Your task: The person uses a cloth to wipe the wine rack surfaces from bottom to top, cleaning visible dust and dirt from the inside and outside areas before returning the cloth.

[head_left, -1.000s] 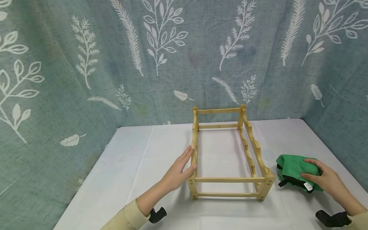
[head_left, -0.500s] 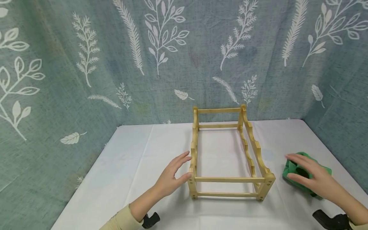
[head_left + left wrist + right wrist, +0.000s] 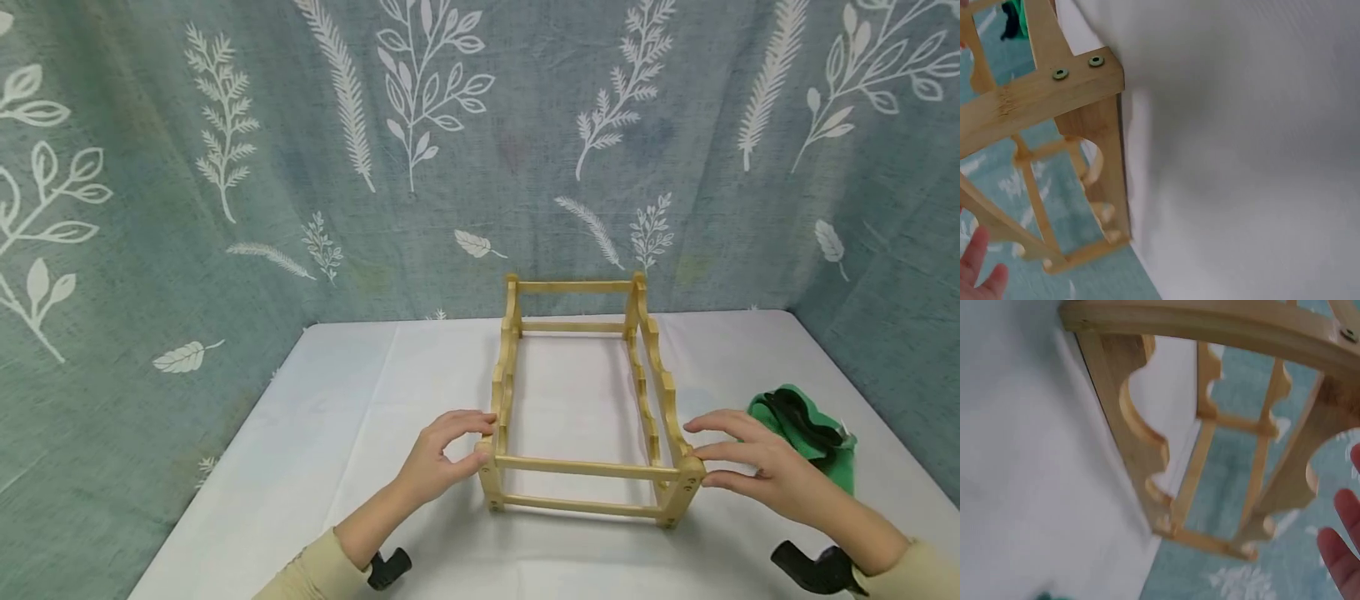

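In the head view a pale wooden rack [image 3: 592, 469], with wavy scalloped side rails, stands on the white-covered table. My left hand [image 3: 438, 458] is at its near left corner, thumb and fingertips against the outer side, fingers spread apart. At the near right corner my right hand [image 3: 772, 467] touches the post with thumb and a fingertip, the index finger standing off beside the rail. Behind that hand lies a crumpled green cloth item [image 3: 836, 454] with a black part, partly hidden. The wrist views show the rack's end [image 3: 1035, 94] and its scalloped rails [image 3: 1141, 431] close up.
A blue-green curtain [image 3: 420, 250] with white leaf prints hangs behind the table and along both sides. The white tablecloth [image 3: 360, 417] reaches to the curtain. Black wrist mounts [image 3: 390, 569] show below both sleeves.
My right hand has let go of the green cloth item and moved left to the rack's corner. My left hand has slid nearer along the rail. The rack's near end has shifted slightly left.
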A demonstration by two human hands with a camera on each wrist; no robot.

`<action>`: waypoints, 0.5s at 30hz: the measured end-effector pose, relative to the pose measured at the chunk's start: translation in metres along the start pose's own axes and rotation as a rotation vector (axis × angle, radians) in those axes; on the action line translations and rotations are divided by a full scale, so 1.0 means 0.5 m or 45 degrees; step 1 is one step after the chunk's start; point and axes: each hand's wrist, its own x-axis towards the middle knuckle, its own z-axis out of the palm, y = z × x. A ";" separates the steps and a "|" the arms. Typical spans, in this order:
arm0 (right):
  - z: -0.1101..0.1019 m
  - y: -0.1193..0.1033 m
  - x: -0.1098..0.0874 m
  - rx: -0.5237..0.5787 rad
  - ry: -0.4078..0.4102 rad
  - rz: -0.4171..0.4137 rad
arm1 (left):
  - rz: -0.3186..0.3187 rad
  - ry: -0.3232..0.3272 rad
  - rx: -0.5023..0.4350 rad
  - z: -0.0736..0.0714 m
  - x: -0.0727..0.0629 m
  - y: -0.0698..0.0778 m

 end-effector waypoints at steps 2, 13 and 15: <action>0.017 -0.007 0.008 0.030 0.021 -0.029 | 0.001 0.009 -0.041 -0.009 -0.005 -0.017; 0.136 -0.062 0.081 -0.001 0.160 -0.211 | -0.088 0.034 -0.526 -0.065 -0.012 -0.139; 0.154 -0.070 0.093 -0.038 0.196 -0.231 | -0.094 0.039 -0.558 -0.074 -0.007 -0.156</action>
